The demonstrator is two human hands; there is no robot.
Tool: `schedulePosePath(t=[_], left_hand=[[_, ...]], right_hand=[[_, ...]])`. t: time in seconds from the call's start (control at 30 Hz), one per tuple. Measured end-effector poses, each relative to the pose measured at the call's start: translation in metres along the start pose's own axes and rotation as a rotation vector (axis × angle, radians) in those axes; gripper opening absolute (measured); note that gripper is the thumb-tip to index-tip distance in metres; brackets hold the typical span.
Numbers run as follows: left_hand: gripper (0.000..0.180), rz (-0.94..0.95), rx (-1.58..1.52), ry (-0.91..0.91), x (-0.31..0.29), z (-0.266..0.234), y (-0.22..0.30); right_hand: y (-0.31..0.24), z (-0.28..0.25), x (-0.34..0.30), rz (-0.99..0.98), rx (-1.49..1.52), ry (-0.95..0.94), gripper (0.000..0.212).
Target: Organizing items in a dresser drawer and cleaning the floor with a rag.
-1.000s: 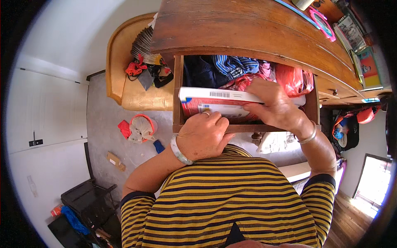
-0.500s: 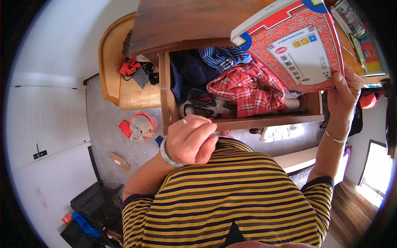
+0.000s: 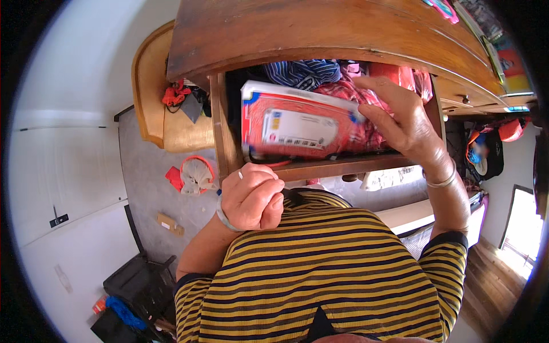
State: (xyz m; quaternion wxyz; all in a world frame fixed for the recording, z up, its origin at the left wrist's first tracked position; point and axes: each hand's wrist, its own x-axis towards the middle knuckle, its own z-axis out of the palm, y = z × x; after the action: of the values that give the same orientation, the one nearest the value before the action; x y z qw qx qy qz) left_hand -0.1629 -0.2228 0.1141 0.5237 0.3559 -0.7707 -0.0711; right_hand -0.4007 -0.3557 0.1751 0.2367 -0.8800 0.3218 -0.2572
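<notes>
A flat red and white box (image 3: 294,127) with blue corners lies tilted over the front left part of an open wooden drawer (image 3: 337,167), slightly blurred. My right hand (image 3: 403,117) is above the drawer's right side, thumb and fingers spread, the thumb close to the box's right end. At the drawer's front left corner my left hand (image 3: 251,197) is curled into a loose fist, with nothing seen in it. Behind the box sit a blue striped cloth (image 3: 303,74) and a red plaid cloth (image 3: 366,134). The box covers much of the drawer's contents.
The drawer's wooden cabinet (image 3: 320,28) spans the top. A gold-coloured chair (image 3: 186,132) with dark and red things on it stands to the left. On the floor are a lined waste bin (image 3: 197,174) and a small cardboard piece (image 3: 170,224). A black chair (image 3: 137,286) is at lower left.
My right hand has brought the box down and left from the upper right to the drawer, and its fingers have spread. My left hand stays curled by the drawer's front corner.
</notes>
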Motion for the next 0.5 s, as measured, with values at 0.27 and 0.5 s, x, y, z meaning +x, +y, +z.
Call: schedulePosePath(t=[0.27,0.5], left_hand=[[0.012,-0.003,-0.037,0.016,-0.003,-0.004,-0.001],[0.01,-0.48,-0.699,-0.153,-0.014,-0.034,0.022]], right_hand=[[-0.044,-0.012,-0.071,0.152,0.21,-0.052,0.009],[-0.002,0.056,-0.148,0.422,0.265,0.14,0.008]])
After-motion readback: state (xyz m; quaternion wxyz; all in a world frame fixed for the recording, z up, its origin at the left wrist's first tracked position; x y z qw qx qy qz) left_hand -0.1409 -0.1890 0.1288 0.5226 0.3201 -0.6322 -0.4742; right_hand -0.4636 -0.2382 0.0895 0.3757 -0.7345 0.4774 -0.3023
